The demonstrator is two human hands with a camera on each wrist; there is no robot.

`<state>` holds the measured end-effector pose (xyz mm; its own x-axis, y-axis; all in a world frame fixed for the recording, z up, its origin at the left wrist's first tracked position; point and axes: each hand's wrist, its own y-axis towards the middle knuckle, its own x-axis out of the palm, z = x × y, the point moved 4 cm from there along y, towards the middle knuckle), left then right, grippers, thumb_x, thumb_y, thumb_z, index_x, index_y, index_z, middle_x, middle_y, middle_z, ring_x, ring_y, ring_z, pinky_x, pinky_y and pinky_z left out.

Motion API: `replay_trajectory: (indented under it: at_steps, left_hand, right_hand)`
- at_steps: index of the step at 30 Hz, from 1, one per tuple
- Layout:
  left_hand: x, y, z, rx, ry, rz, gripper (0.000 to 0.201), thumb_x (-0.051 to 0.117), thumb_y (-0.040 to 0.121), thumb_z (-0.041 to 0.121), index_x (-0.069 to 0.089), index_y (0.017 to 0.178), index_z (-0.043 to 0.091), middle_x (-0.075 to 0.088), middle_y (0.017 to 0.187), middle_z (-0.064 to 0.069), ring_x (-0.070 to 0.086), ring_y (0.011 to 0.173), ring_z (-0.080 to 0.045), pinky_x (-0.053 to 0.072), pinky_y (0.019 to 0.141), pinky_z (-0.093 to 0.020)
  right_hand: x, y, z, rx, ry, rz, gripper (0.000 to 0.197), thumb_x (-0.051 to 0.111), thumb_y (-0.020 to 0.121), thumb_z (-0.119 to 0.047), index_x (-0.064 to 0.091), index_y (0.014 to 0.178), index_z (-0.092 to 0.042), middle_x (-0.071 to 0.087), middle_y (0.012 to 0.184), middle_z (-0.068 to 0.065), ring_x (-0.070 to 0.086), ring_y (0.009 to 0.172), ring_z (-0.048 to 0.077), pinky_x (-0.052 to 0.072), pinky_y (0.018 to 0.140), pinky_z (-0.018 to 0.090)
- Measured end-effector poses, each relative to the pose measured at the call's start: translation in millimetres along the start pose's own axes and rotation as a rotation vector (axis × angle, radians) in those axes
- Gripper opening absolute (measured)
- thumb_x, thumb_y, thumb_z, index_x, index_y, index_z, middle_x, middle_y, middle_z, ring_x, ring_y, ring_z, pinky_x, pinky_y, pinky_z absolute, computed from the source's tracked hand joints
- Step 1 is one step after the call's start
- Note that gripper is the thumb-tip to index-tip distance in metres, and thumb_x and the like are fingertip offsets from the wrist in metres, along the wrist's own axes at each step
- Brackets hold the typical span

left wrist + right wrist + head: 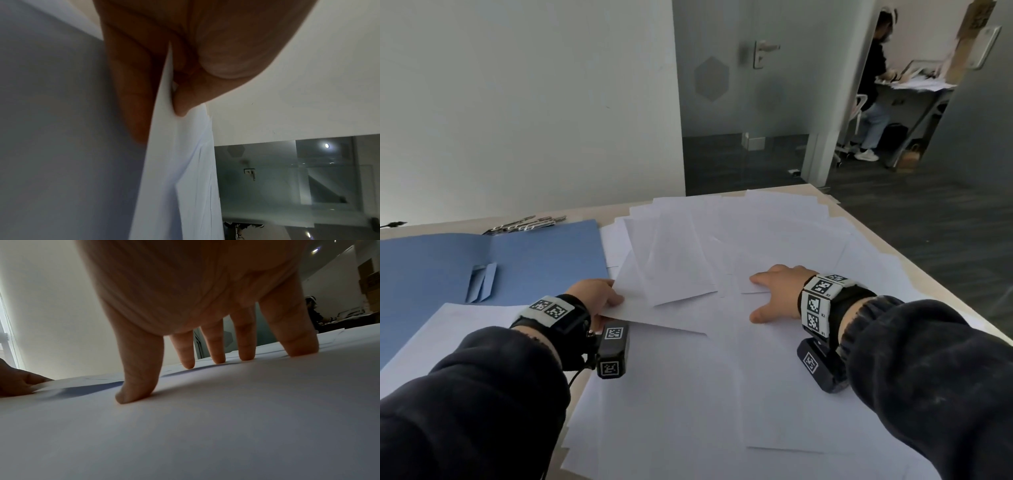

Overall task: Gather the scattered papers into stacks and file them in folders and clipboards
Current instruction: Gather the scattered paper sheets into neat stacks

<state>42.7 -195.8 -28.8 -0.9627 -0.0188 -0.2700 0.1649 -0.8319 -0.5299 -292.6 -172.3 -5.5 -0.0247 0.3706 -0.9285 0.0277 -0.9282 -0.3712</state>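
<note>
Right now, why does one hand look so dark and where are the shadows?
Left wrist view: the left hand pinching the paper sits very close to the lens, unlit and soft. Right wrist view: the right hand spreads its fingers on the sheets, casting bluish shadows beside them. Head view: straight edges bow from the wide lens.

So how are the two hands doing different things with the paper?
The left hand pinches the edge of a paper sheet between thumb and fingers, lifting it; the right hand holds nothing. The left hand's fingers curl, while the right hand's fingers spread straight, tips pressing the papers. Both wear marker wristbands.
</note>
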Motion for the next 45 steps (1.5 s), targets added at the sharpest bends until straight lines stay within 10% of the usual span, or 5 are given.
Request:
replay_trajectory:
  at_steps: [13, 21, 25, 31, 45]
  left_hand:
    - [13, -18, 47, 0.054, -0.087, -0.073, 0.03, 0.065, 0.092, 0.031, 0.062, 0.107, 0.005, 0.073, 0.076, -0.015, 0.069, 0.06, -0.031, 0.058, 0.061, -0.04]
    - [52, -48, 12, 0.211, -0.414, -0.677, 0.099, 0.078, 0.06, 0.069, 0.049, 0.144, 0.025, 0.057, 0.141, -0.009, 0.055, 0.128, -0.037, 0.05, 0.096, -0.053]
    - [79, -57, 0, 0.273, -0.259, -0.582, 0.094, 0.082, 0.068, 0.053, 0.036, 0.149, 0.04, 0.055, 0.143, 0.004, 0.059, 0.125, -0.027, 0.052, 0.098, -0.051]
    - [103, -53, 0, 0.172, -0.408, -0.181, 0.027, 0.061, 0.091, 0.012, 0.06, 0.118, 0.015, 0.071, 0.104, -0.012, 0.071, 0.089, -0.033, 0.06, 0.079, -0.052]
    - [103, -46, -11, 0.082, -0.551, -0.205, 0.035, 0.046, 0.085, -0.016, 0.062, 0.109, 0.003, 0.073, 0.1, -0.021, 0.072, 0.088, -0.039, 0.06, 0.077, -0.048]
  right_hand:
    - [-28, 18, 11, 0.011, 0.087, 0.073, 0.068, 0.056, 0.086, -0.07, 0.046, 0.143, -0.035, 0.045, 0.147, 0.0, 0.05, 0.129, 0.025, 0.042, 0.104, 0.035]
    - [-22, 43, -3, -0.006, 0.102, 0.029, 0.095, 0.056, 0.076, -0.08, 0.027, 0.154, -0.034, 0.029, 0.16, 0.0, 0.036, 0.143, 0.027, 0.032, 0.116, 0.044]
    - [-19, 50, -20, -0.031, 0.043, 0.01, 0.106, 0.057, 0.066, -0.087, 0.03, 0.153, -0.032, 0.037, 0.155, 0.004, 0.041, 0.14, 0.03, 0.033, 0.114, 0.047]
    - [-18, 48, -28, -0.024, -0.038, -0.023, 0.104, 0.057, 0.07, -0.085, 0.024, 0.155, -0.034, 0.03, 0.159, 0.008, 0.037, 0.141, 0.036, 0.034, 0.114, 0.048]
    - [-25, 57, -60, -0.151, -0.145, -0.004, 0.113, 0.053, 0.065, -0.092, 0.02, 0.155, -0.033, 0.045, 0.148, 0.006, 0.05, 0.13, 0.035, 0.045, 0.103, 0.047]
